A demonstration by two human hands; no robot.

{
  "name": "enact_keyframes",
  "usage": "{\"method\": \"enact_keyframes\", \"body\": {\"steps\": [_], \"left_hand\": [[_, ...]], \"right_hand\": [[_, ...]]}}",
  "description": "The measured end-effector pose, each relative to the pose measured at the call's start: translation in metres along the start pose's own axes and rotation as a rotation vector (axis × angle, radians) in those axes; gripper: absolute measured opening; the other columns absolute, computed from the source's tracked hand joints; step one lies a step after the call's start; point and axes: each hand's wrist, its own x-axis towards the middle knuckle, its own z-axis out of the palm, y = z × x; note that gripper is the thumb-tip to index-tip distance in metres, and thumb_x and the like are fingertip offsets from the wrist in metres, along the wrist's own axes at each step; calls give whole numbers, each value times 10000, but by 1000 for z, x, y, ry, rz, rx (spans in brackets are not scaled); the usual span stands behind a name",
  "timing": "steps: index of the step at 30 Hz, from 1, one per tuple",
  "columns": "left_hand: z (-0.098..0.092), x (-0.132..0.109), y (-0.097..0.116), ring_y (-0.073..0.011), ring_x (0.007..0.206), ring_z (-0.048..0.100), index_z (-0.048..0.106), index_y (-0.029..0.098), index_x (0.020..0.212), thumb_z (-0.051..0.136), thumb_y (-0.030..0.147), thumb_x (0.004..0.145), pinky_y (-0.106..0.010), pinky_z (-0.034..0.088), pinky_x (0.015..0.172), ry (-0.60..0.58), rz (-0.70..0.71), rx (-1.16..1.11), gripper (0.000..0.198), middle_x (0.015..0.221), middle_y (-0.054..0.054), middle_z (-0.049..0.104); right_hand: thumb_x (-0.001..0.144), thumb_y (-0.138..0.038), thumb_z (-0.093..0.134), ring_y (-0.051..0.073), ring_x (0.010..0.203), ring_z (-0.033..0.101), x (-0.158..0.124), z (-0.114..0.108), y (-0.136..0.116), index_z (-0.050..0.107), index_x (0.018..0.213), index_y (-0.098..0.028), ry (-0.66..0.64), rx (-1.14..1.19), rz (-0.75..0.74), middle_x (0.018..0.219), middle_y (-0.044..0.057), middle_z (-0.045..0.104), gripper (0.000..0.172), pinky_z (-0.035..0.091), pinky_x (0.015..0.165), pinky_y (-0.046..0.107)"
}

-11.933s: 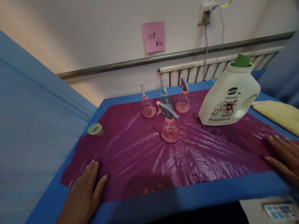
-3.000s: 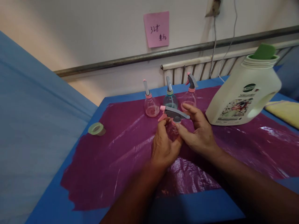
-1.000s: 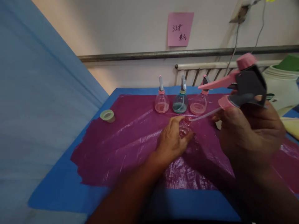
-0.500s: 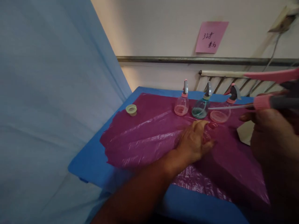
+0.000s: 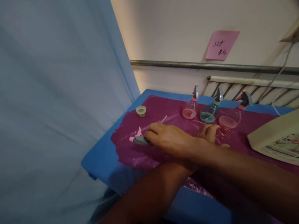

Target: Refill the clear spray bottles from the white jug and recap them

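My right hand (image 5: 169, 138) reaches across to the left over my left forearm, its fingers wrapped round a grey and pink spray head (image 5: 140, 139) low over the purple plastic sheet (image 5: 130, 124). The thin tube (image 5: 164, 119) of the spray head sticks out beyond my fingers. Partly hidden behind the right arm, my left hand (image 5: 209, 133) grips a clear bottle with a reddish open neck (image 5: 224, 132). Behind it stand three spray bottles, one with pink liquid (image 5: 189, 112), one with green (image 5: 209, 115), and another pink one (image 5: 230, 119).
A small pale green cup (image 5: 141, 111) stands at the sheet's back left. On the right is a large cream jug (image 5: 277, 137). A blue curtain (image 5: 58, 93) hangs at the left of the blue table (image 5: 100, 161). A metal pipe (image 5: 187, 64) runs along the wall.
My right hand has carried the spray head from the far right to the left, crossing over my left arm. The cream jug shows more fully. The view has shifted slightly.
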Motion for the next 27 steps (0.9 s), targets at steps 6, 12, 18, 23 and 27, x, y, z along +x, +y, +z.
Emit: {"method": "enact_keyframes", "body": {"steps": [6, 12, 18, 23, 27], "left_hand": [[-6, 1, -1, -335, 1558, 623, 511, 308, 1631, 747, 350, 1070, -481, 545, 1312, -87, -22, 39, 610, 1644, -114, 628], [-19, 4, 2, -356, 1550, 622, 502, 226, 1675, 827, 347, 1006, -507, 544, 1297, -131, -42, 44, 753, 1664, -153, 620], [-18, 3, 0, -363, 1563, 611, 525, 250, 1650, 881, 319, 982, -531, 520, 1308, -113, -1, 39, 760, 1687, -146, 614], [-15, 4, -12, -374, 1539, 619, 531, 288, 1614, 896, 314, 960, -541, 502, 1301, -49, 32, 6, 750, 1649, -150, 634], [-15, 12, -13, -398, 1469, 655, 585, 297, 1577, 874, 301, 939, -592, 517, 1280, -13, 23, -8, 701, 1559, -122, 680]], "right_hand": [[1179, -135, 398, 276, 1082, 757, 58, 28, 9, 666, 1363, -121, -256, -163, -57, 1252, 172, 710, 326, 617, 754, 386], [1117, -184, 607, 302, 1108, 784, 68, 57, 25, 631, 1491, -129, -294, -143, 11, 1334, 181, 723, 379, 631, 777, 394], [1167, -189, 494, 288, 1068, 790, 60, 57, 17, 515, 1638, -143, -280, -114, 65, 1351, 173, 716, 474, 638, 754, 405], [1210, -271, 442, 279, 1135, 747, 34, 22, 2, 535, 1579, -173, -52, -11, 59, 1392, 138, 701, 393, 666, 804, 444], [1222, -291, 424, 221, 1278, 719, -15, -3, 4, 524, 1607, -213, 298, 82, 148, 1509, 89, 701, 405, 667, 1013, 407]]}}
